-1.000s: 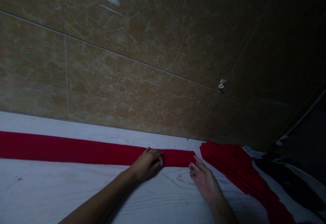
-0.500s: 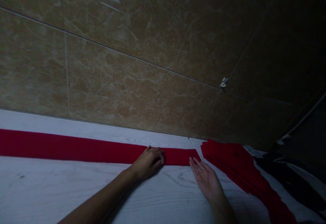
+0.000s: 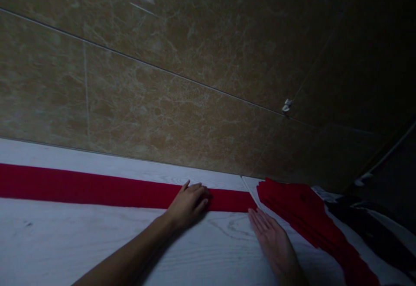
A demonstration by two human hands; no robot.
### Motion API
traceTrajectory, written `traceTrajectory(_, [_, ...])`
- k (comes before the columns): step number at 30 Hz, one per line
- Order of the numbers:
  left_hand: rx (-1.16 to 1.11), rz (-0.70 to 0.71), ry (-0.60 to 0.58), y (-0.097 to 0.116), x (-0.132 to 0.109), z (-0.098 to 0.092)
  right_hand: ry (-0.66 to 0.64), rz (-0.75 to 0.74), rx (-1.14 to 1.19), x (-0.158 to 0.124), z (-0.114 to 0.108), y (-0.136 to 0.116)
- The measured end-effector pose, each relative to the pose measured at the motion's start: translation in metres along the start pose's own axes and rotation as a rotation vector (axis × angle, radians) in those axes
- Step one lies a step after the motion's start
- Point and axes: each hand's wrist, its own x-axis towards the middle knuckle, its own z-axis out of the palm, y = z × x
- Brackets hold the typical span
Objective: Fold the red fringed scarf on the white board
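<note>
A long red fabric strip (image 3: pixel 91 188) lies flat, running from the left edge of the view to a slanted right end. My left hand (image 3: pixel 190 201) rests palm down on the strip, fingers apart and slightly bent over it. At the strip's right tip is my right hand (image 3: pixel 271 234), open with the fingers stretched out and the palm partly turned up. Its fingertips are at the lower corner of the strip; whether they touch it I cannot tell. A stack of red fabric pieces (image 3: pixel 302 210) lies just to the right.
The pale wood-patterned tabletop (image 3: pixel 97 242) runs along a brown marbled tile wall (image 3: pixel 178 99). A small white object (image 3: pixel 286 105) sticks to the wall. Dark fabric (image 3: pixel 367 225) lies beyond the red stack. The right side is very dim.
My right hand has moved slightly right and down, uncovering the strip's slanted end. The left hand's fingers have spread a little, staying in the same place on the strip.
</note>
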Motion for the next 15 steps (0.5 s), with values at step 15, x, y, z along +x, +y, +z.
traceTrajectory(15, [0.294, -0.111, -0.131, 0.003, -0.001, 0.001, -0.577, -0.524, -1.627, 0.089, 0.047, -0.001])
